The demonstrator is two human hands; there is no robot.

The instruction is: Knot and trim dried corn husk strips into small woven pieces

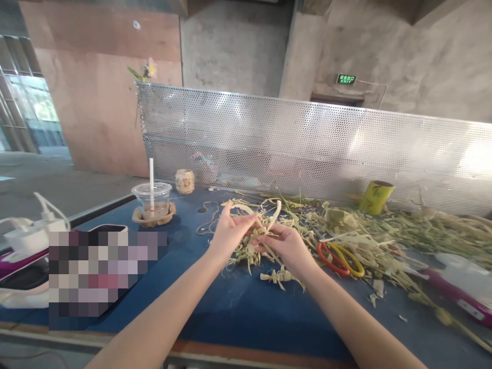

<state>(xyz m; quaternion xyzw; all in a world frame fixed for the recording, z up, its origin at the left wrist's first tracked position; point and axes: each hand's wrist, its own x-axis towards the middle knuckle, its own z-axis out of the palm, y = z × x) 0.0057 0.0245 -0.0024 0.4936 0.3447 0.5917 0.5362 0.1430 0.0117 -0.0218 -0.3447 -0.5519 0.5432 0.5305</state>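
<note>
My left hand pinches a pale, flat strip of dried plant fibre that bends into a loop above the fingers. Close beside it, my right hand has its fingers closed on the same bundle of strips, lower down. Under both hands lies a loose heap of pale dried plant shreds. A short knotted piece of the same fibre rests on the blue table in front of the heap. Right of my right hand are red and yellow loop handles, partly covered by strips.
Dried stalks spread across the table's right side, around a yellow-green can. Leftward stand a lidded plastic cup with a straw, a woven jar and white chargers. A perforated metal panel runs along the back.
</note>
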